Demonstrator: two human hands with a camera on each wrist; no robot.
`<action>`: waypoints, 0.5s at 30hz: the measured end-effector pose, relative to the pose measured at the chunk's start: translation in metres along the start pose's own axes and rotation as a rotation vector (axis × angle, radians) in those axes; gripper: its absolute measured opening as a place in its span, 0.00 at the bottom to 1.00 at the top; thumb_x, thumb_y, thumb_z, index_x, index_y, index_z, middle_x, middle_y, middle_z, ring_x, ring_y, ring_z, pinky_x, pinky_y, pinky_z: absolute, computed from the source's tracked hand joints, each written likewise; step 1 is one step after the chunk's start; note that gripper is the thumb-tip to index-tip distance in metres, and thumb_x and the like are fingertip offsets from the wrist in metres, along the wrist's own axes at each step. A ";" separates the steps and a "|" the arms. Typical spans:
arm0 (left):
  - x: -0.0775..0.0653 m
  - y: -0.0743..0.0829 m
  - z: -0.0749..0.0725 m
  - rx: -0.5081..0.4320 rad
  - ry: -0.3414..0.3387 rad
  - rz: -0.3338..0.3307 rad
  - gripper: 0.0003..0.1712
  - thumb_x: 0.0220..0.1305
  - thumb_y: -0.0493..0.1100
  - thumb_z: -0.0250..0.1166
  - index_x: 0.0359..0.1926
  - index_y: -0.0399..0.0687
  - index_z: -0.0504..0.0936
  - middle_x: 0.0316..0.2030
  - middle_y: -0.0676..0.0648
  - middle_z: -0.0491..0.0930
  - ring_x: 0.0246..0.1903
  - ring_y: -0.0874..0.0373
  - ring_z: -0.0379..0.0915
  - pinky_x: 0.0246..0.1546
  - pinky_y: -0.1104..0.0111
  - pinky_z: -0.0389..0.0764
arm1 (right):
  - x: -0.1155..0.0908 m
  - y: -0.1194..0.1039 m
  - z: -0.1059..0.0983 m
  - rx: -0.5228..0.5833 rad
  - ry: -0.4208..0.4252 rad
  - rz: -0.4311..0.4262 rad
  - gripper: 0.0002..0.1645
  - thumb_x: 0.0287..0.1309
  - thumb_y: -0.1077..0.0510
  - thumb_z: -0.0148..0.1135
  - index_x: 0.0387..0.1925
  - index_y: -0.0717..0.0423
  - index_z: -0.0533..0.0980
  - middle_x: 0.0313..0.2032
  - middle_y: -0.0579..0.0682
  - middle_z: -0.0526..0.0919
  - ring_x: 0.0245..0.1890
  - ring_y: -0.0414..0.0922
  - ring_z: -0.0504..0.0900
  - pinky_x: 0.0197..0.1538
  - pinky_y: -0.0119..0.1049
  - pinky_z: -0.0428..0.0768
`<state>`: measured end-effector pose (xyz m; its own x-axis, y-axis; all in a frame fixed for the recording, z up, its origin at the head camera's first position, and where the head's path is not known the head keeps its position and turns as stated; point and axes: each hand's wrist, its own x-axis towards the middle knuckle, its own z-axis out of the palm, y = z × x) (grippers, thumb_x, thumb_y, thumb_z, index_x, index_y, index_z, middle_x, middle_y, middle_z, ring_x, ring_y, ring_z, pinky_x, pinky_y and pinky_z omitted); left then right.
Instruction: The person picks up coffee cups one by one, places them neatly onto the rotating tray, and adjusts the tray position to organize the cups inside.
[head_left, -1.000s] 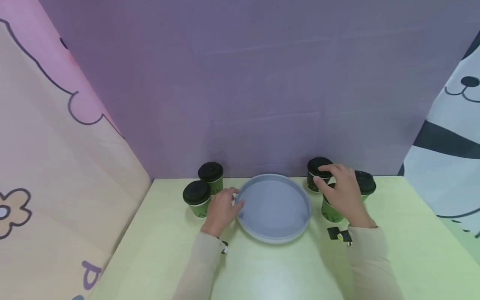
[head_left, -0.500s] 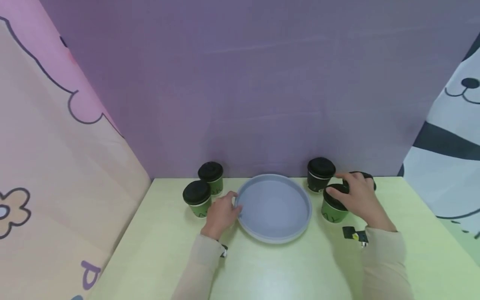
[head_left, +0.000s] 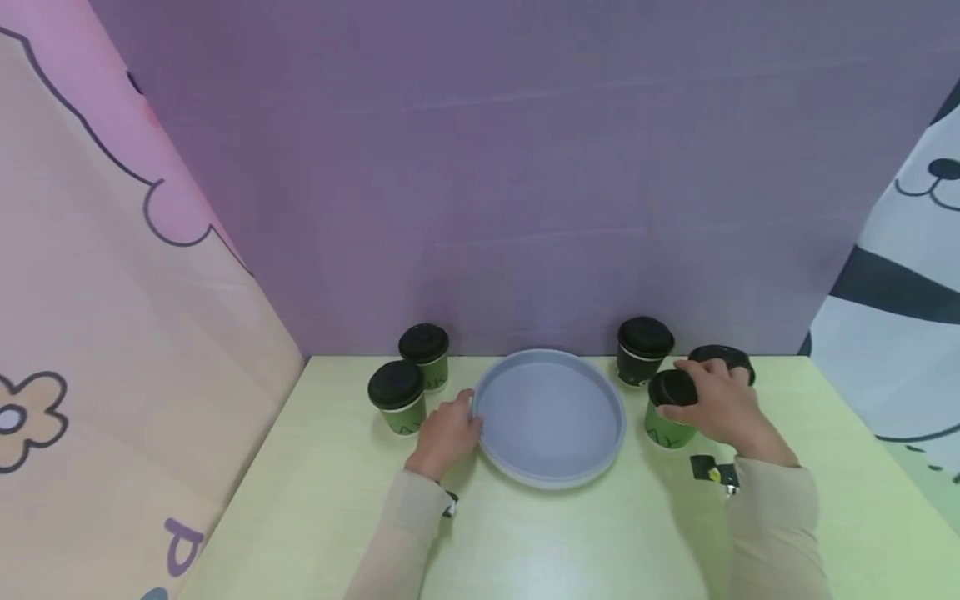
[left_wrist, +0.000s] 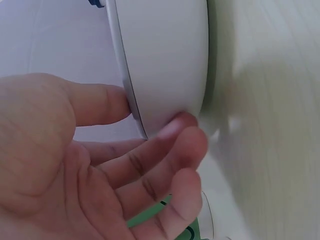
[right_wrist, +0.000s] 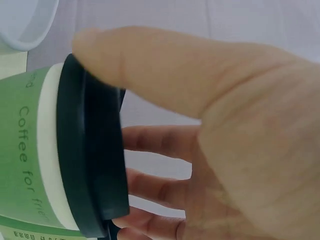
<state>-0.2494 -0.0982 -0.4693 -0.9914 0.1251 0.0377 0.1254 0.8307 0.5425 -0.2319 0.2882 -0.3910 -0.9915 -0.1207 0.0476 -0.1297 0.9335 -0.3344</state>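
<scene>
My left hand [head_left: 445, 437] holds the left edge of a round grey-blue tray [head_left: 551, 417]. In the left wrist view the thumb lies on the tray's rim [left_wrist: 170, 60] and the curled fingers touch its outer wall. At the right, my right hand [head_left: 723, 410] grips the front green paper coffee cup [head_left: 663, 429] at its black lid [right_wrist: 92, 150], thumb on one side and fingers on the other. That cup stands upright on the table. Behind the hand is another black-lidded cup [head_left: 720, 357], partly hidden.
A dark cup with a black lid [head_left: 643, 350] stands right of the tray, near the purple backdrop [head_left: 525, 183]. Two green lidded cups, one in front [head_left: 397, 398] and one behind [head_left: 426, 354], stand left of the tray on the pale table [head_left: 540, 542].
My right hand has moved right from near the dark cup, then down onto the front green cup. My left hand has closed on the tray's edge. Tray and cups stay in place.
</scene>
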 end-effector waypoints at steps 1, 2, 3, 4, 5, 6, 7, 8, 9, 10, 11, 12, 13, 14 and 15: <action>0.000 -0.001 0.000 -0.009 -0.014 0.001 0.31 0.72 0.46 0.61 0.71 0.37 0.69 0.42 0.34 0.88 0.37 0.41 0.85 0.43 0.47 0.84 | 0.000 0.000 0.001 -0.002 -0.002 0.001 0.54 0.54 0.40 0.73 0.70 0.69 0.63 0.63 0.80 0.63 0.52 0.75 0.60 0.49 0.69 0.67; 0.000 -0.001 0.000 -0.018 -0.026 0.005 0.32 0.73 0.46 0.60 0.72 0.36 0.68 0.46 0.33 0.87 0.40 0.40 0.86 0.45 0.46 0.84 | 0.001 0.000 0.001 -0.004 -0.004 0.002 0.54 0.54 0.41 0.74 0.71 0.69 0.63 0.62 0.80 0.63 0.52 0.75 0.60 0.49 0.69 0.67; -0.001 -0.002 -0.001 -0.028 -0.041 0.006 0.32 0.74 0.46 0.59 0.73 0.36 0.67 0.49 0.32 0.86 0.43 0.38 0.86 0.47 0.46 0.84 | 0.001 0.000 0.002 -0.005 -0.006 0.002 0.54 0.54 0.41 0.74 0.71 0.69 0.63 0.62 0.80 0.63 0.52 0.75 0.60 0.50 0.69 0.67; -0.001 -0.002 -0.001 -0.040 -0.057 0.011 0.33 0.74 0.46 0.58 0.73 0.35 0.66 0.52 0.31 0.85 0.46 0.37 0.85 0.50 0.45 0.83 | 0.001 0.000 0.002 -0.004 -0.010 0.004 0.54 0.53 0.42 0.75 0.71 0.69 0.62 0.62 0.80 0.62 0.52 0.75 0.60 0.50 0.70 0.66; -0.001 -0.003 -0.002 -0.055 -0.074 0.011 0.33 0.75 0.46 0.57 0.74 0.34 0.65 0.55 0.31 0.83 0.50 0.36 0.84 0.53 0.44 0.82 | 0.002 0.000 0.002 -0.002 -0.015 0.008 0.55 0.53 0.43 0.75 0.71 0.68 0.62 0.63 0.80 0.62 0.53 0.75 0.59 0.51 0.70 0.66; -0.001 -0.003 -0.002 -0.068 -0.088 0.009 0.33 0.76 0.47 0.56 0.74 0.33 0.64 0.58 0.30 0.81 0.54 0.34 0.82 0.57 0.43 0.80 | 0.002 0.000 0.002 -0.002 -0.019 0.010 0.55 0.53 0.43 0.75 0.72 0.68 0.62 0.63 0.80 0.62 0.53 0.75 0.59 0.51 0.70 0.66; -0.001 -0.004 -0.003 -0.080 -0.100 0.009 0.34 0.76 0.47 0.55 0.74 0.33 0.63 0.61 0.30 0.79 0.57 0.34 0.80 0.59 0.43 0.78 | 0.002 0.000 0.002 -0.001 -0.023 0.013 0.56 0.52 0.43 0.76 0.72 0.68 0.61 0.63 0.80 0.62 0.53 0.75 0.59 0.51 0.71 0.65; -0.002 -0.004 -0.003 -0.092 -0.109 0.008 0.34 0.76 0.47 0.55 0.75 0.32 0.63 0.63 0.30 0.78 0.60 0.33 0.77 0.62 0.43 0.77 | 0.003 0.000 0.002 -0.001 -0.025 0.014 0.56 0.52 0.43 0.76 0.72 0.68 0.61 0.63 0.79 0.62 0.54 0.75 0.59 0.52 0.71 0.65; -0.002 -0.004 -0.003 -0.103 -0.118 0.004 0.34 0.77 0.47 0.54 0.75 0.33 0.62 0.64 0.31 0.77 0.62 0.33 0.76 0.63 0.42 0.75 | 0.003 0.000 0.002 -0.002 -0.026 0.016 0.56 0.51 0.44 0.76 0.72 0.67 0.61 0.63 0.79 0.62 0.54 0.75 0.59 0.52 0.71 0.65; -0.002 -0.005 -0.004 -0.113 -0.124 0.001 0.34 0.77 0.48 0.54 0.75 0.33 0.61 0.64 0.31 0.76 0.63 0.33 0.75 0.64 0.42 0.74 | 0.003 0.000 0.002 -0.003 -0.025 0.016 0.56 0.51 0.44 0.77 0.72 0.67 0.61 0.62 0.79 0.62 0.54 0.75 0.59 0.53 0.71 0.65; -0.002 -0.005 -0.004 -0.119 -0.128 -0.003 0.34 0.77 0.48 0.53 0.76 0.34 0.61 0.65 0.31 0.76 0.64 0.33 0.74 0.65 0.42 0.74 | 0.004 -0.001 0.002 -0.006 -0.021 0.015 0.56 0.51 0.44 0.77 0.72 0.67 0.61 0.62 0.78 0.63 0.55 0.75 0.59 0.53 0.71 0.65; -0.002 -0.005 -0.003 -0.122 -0.130 -0.005 0.34 0.77 0.48 0.53 0.76 0.34 0.61 0.65 0.31 0.75 0.64 0.33 0.74 0.65 0.42 0.74 | 0.004 -0.001 0.002 -0.011 -0.017 0.012 0.56 0.51 0.44 0.77 0.72 0.67 0.61 0.62 0.78 0.63 0.55 0.75 0.59 0.53 0.71 0.66; -0.002 -0.005 -0.003 -0.125 -0.133 -0.006 0.34 0.77 0.48 0.53 0.76 0.35 0.61 0.65 0.32 0.75 0.64 0.32 0.74 0.65 0.42 0.73 | 0.004 -0.002 0.003 -0.016 -0.011 0.008 0.56 0.50 0.44 0.77 0.71 0.67 0.62 0.62 0.78 0.64 0.55 0.75 0.60 0.53 0.71 0.66; -0.002 -0.005 -0.003 -0.126 -0.135 -0.005 0.34 0.77 0.48 0.53 0.76 0.35 0.61 0.65 0.32 0.76 0.64 0.32 0.74 0.65 0.41 0.74 | 0.004 -0.002 0.003 -0.021 -0.003 0.003 0.55 0.50 0.44 0.77 0.71 0.68 0.62 0.61 0.78 0.64 0.55 0.75 0.60 0.52 0.71 0.67; -0.002 -0.005 -0.003 -0.128 -0.137 -0.006 0.34 0.77 0.47 0.53 0.76 0.35 0.61 0.65 0.32 0.75 0.64 0.32 0.74 0.64 0.41 0.73 | 0.004 -0.003 0.003 -0.026 0.005 -0.002 0.55 0.50 0.44 0.77 0.70 0.68 0.63 0.61 0.78 0.65 0.55 0.75 0.61 0.51 0.71 0.68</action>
<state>-0.2477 -0.1039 -0.4695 -0.9767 0.2008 -0.0759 0.1054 0.7568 0.6450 -0.2357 0.2843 -0.3925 -0.9912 -0.1215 0.0527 -0.1319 0.9417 -0.3094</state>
